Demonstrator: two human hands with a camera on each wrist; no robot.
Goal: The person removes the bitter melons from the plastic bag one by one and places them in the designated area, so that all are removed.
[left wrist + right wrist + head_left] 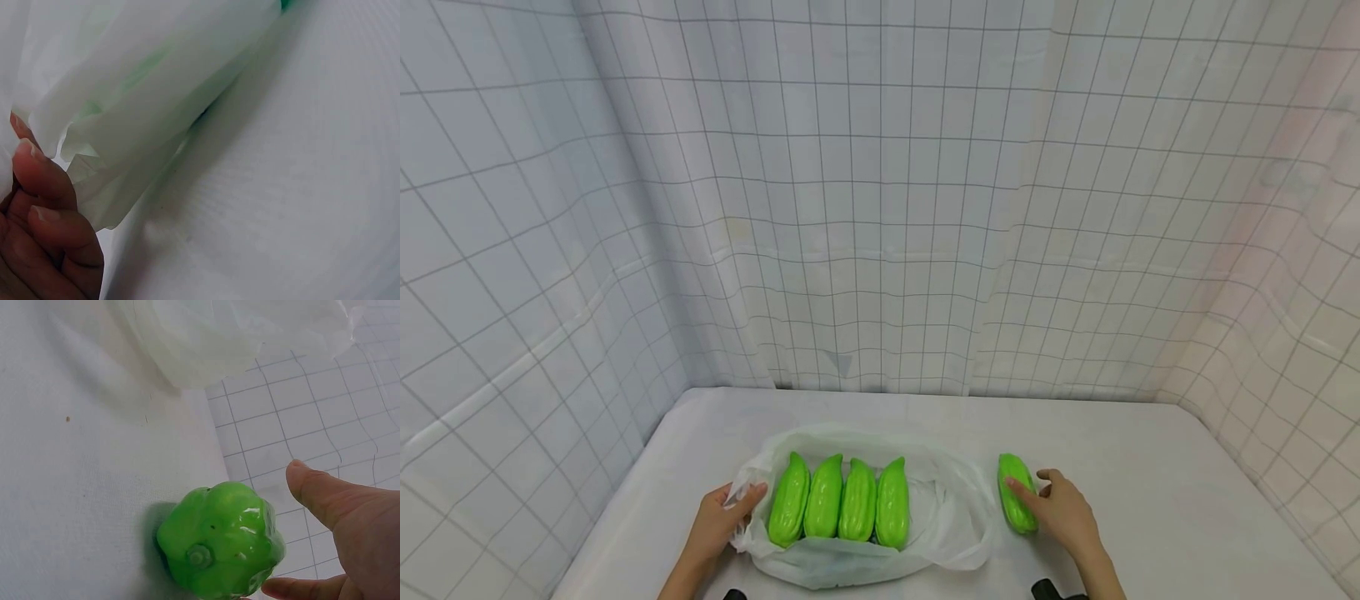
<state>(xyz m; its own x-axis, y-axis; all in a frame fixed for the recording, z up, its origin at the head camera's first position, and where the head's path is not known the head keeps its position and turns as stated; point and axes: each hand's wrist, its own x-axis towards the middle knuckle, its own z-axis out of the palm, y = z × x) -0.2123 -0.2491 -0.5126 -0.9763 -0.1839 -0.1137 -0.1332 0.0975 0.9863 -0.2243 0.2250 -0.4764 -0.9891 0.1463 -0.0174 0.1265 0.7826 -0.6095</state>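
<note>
Several glossy green ridged gourds (858, 502) lie side by side inside a thin white plastic bag (850, 575), whose mouth is spread wide. My left hand (721, 518) grips the bag's left edge between thumb and fingers. Curled fingers (59, 234) show against the crumpled plastic in the left wrist view. Right of the bag, one more green gourd (1017, 493) lies on the table, with my right hand (1063, 510) around its right side. In the right wrist view the thumb (319, 494) stands apart from this gourd (219, 544), and a finger is at its lower edge.
A white cloth covers the table (1150, 483). Grid-patterned curtains (880, 250) hang behind it and on both sides. Dark objects (1047, 589), partly cut off, show near both forearms at the bottom edge.
</note>
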